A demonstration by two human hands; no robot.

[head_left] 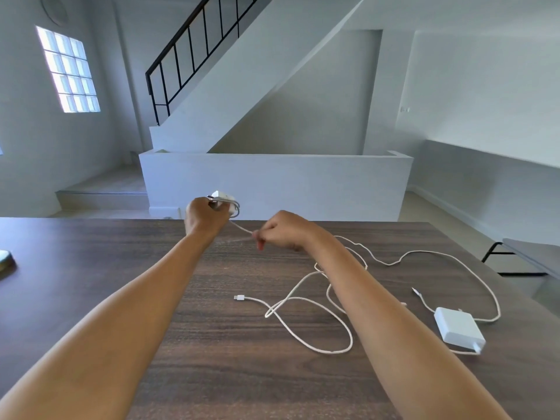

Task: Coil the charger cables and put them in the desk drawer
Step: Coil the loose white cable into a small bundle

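No readable text, labels, brand marks, numbers or signs anywhere in the head view. The white power adapter (459, 328) on the desk shows plain, unmarked faces. The small charger (225, 199) in the left hand (203, 216) is blank too, at least on the sides that show. Cable connector (239, 297) is too small to make out any marking. Walls and the glass-block window (68, 71) carry no lettering.

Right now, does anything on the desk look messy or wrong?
Yes. The loose white cable sprawls in tangled loops across the desk, crossing itself beside the charger brick. Nothing looks broken or spilled.
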